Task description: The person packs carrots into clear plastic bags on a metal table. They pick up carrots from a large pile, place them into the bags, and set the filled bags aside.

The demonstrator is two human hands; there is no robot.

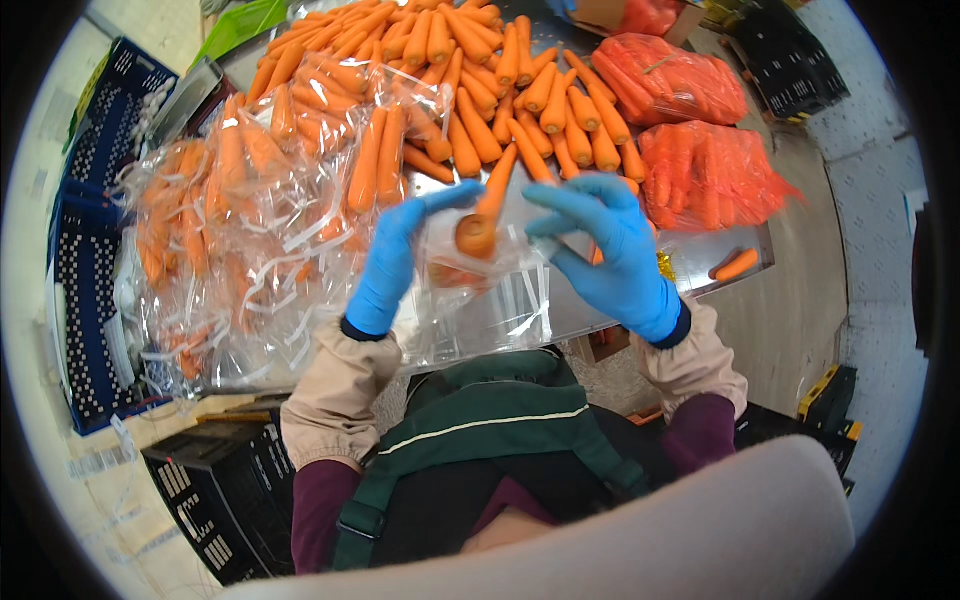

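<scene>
Both my hands wear blue gloves. My left hand (394, 259) is at the left side of a clear plastic bag (450, 292), its fingers extended toward the carrots; whether it pinches the film is not visible. Between the hands, one carrot (475, 236) shows its blunt end at the bag, and a slimmer carrot (498, 184) points away behind it. My right hand (611, 251) is on the other side, fingers curved and apart, with blurred clear film by its thumb tip. More flat clear film (529, 300) with white strips lies on the metal table (585, 304) below the hands.
Loose carrots (450, 45) are heaped at the back. Clear bags of carrots (247, 225) crowd the left. Two red bags, one farther (667, 79) and one nearer (709, 176), stand right, near a single carrot (736, 265). Blue crates (82, 300) and a black crate (225, 480) flank the left.
</scene>
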